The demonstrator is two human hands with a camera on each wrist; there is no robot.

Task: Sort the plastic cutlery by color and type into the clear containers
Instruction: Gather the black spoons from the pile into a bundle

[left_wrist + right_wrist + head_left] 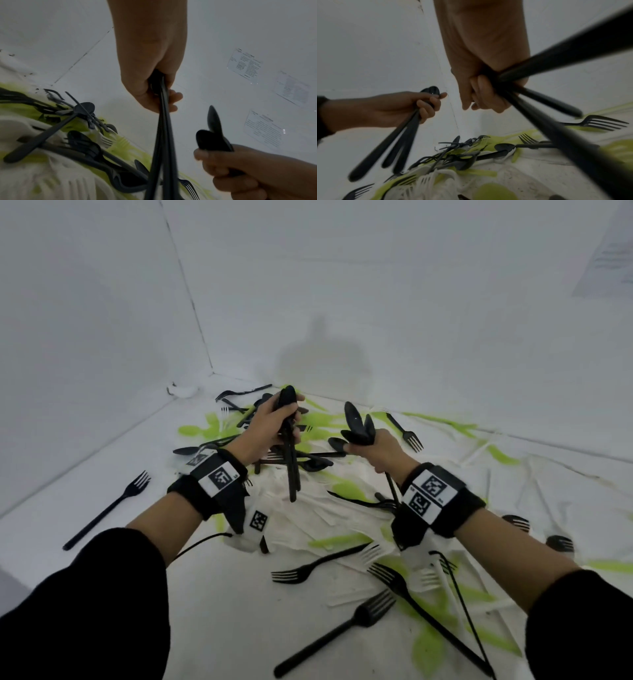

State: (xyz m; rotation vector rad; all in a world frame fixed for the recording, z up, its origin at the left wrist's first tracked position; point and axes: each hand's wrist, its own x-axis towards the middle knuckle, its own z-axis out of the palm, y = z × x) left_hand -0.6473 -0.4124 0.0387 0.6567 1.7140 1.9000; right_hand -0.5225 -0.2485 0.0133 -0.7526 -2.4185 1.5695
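My left hand [270, 426] grips a bundle of black spoons [290, 453], bowls up and handles hanging down over the pile; the left wrist view shows the same bundle of black spoons [163, 135] running down from my curled fingers [171, 98]. My right hand [380, 453] holds a second bunch of black spoons [358, 424], their bowls fanned above the fist and their handles [556, 121] spread out below it. Both hands hover above a heap of black, white and green cutlery [308, 484] on the white floor. No clear container is in view.
Loose black forks [109, 508] [342, 628] lie on the floor at the left and near me. Green pieces [445, 604] and white pieces [301, 522] are scattered to the right. White walls meet in a corner [210, 373] just behind the heap. Paper sheets [243, 65] hang on the wall.
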